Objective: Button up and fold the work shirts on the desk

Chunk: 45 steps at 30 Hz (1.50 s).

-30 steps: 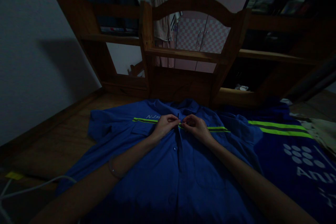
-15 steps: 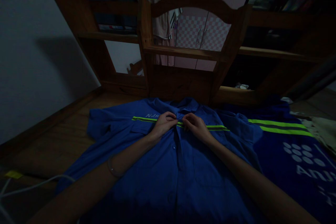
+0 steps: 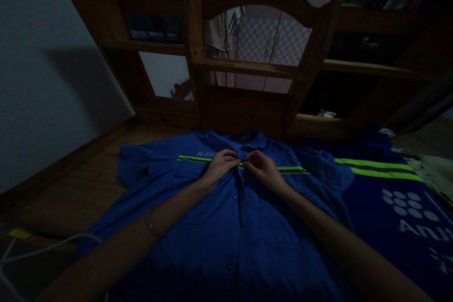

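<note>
A blue work shirt (image 3: 208, 226) lies spread front up, its collar pointing away from me and a yellow-green stripe across the chest. My left hand (image 3: 222, 166) pinches the shirt's front edge at the stripe, just below the collar. Close beside it, my right hand (image 3: 261, 166) has thumb and fingers closed on the other side of the same front opening. Whatever lies between the fingertips is too small and dark to make out. Lower on the front, a button (image 3: 235, 196) shows beside the loose placket edge.
A darker blue garment (image 3: 375, 207) with yellow-green stripes and white print lies at the right. Behind the shirt stands a wooden headboard (image 3: 244, 108) with shelves. A white cable (image 3: 53, 244) runs at the lower left, near the wall (image 3: 31, 104).
My right fingers have shifted slightly toward the left hand and curled more at the front opening. The left hand stays nearly in place. The view has tilted very slightly.
</note>
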{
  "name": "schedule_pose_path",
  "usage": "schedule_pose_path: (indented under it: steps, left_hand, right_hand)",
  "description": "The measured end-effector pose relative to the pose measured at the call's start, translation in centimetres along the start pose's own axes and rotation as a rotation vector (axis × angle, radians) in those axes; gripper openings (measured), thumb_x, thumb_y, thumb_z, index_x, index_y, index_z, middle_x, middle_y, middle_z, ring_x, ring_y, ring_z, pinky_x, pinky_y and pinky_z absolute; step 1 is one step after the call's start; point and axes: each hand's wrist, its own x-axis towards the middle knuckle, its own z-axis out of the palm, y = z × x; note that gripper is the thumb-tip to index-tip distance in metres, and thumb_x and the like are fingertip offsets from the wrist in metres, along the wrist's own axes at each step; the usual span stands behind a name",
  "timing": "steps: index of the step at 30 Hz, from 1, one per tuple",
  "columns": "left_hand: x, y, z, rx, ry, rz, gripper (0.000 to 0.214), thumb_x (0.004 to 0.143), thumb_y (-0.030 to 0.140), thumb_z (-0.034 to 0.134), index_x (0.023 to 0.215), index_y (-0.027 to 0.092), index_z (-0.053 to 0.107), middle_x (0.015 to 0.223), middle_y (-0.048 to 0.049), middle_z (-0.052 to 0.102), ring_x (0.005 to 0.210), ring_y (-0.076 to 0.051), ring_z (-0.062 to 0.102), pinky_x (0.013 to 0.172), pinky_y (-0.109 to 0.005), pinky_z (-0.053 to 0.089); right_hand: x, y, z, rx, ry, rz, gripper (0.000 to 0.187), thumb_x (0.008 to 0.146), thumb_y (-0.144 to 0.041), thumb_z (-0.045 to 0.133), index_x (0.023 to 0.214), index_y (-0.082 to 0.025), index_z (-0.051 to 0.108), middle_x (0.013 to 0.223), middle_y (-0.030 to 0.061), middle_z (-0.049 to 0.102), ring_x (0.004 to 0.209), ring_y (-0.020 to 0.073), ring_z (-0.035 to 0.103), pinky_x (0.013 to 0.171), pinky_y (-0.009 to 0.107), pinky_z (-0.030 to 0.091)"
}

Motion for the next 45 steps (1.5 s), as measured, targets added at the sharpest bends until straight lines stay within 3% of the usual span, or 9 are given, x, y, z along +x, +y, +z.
schedule_pose_path:
  steps: [8,15,21,26,36,45]
  left_hand:
    - [0.0,-0.1,0.1,-0.021,0.003,-0.006,0.039,0.058,0.022,0.080,0.091,0.013,0.063,0.075,-0.0045,0.070,0.062,-0.013,0.062,0.059,-0.023,0.045]
    - [-0.2,-0.1,0.1,-0.010,0.009,0.023,0.048,0.052,0.028,0.086,0.091,0.014,0.063,0.075,-0.0035,0.069,0.065,-0.014,0.063,0.061,-0.023,0.045]
    - [-0.3,-0.1,0.3,-0.047,0.030,0.011,0.048,0.053,0.027,0.085,0.093,0.014,0.061,0.077,-0.0045,0.070,0.066,-0.015,0.065,0.062,-0.024,0.047]
    - [-0.5,-0.1,0.5,-0.093,0.035,0.010,0.046,0.055,0.027,0.084,0.093,0.014,0.061,0.081,-0.0062,0.071,0.068,-0.016,0.066,0.065,-0.026,0.049]
    - [-0.6,0.1,0.5,-0.083,0.027,0.031,0.040,0.058,0.018,0.079,0.096,0.013,0.066,0.086,-0.0076,0.072,0.074,-0.018,0.067,0.071,-0.029,0.052]
    - [0.1,0.2,0.1,0.031,0.035,0.132,0.032,0.052,0.020,0.082,0.081,0.013,0.070,0.082,-0.0059,0.071,0.078,-0.019,0.065,0.079,-0.032,0.049]
  right_hand:
    - [0.7,1.5,0.0,0.243,-0.023,0.135,0.037,0.072,-0.044,0.072,0.093,-0.017,0.059,0.080,0.0011,0.063,0.062,0.0129,0.061,0.054,0.022,0.049]
    - [0.4,1.2,0.0,0.137,-0.002,0.087,0.035,0.075,-0.043,0.071,0.096,-0.017,0.062,0.084,0.0027,0.065,0.069,0.0147,0.063,0.057,0.022,0.049]
    - [-0.2,-0.4,-0.4,-0.064,0.048,-0.089,0.022,0.084,-0.033,0.064,0.102,-0.020,0.064,0.097,0.0035,0.065,0.078,0.0136,0.061,0.066,0.024,0.049]
    - [-0.5,-1.4,-0.6,-0.120,0.062,-0.168,0.020,0.085,-0.028,0.062,0.103,-0.021,0.066,0.094,0.0034,0.063,0.076,0.0126,0.060,0.065,0.023,0.047]
    - [-0.1,-0.4,-0.4,0.043,0.037,-0.062,0.024,0.083,-0.024,0.063,0.105,-0.021,0.069,0.095,0.0033,0.061,0.075,0.0129,0.057,0.066,0.023,0.047]
    - [-0.1,0.2,-0.4,0.032,0.059,-0.070,0.023,0.084,-0.023,0.059,0.103,-0.021,0.071,0.095,0.0051,0.061,0.078,0.0142,0.058,0.063,0.023,0.047]
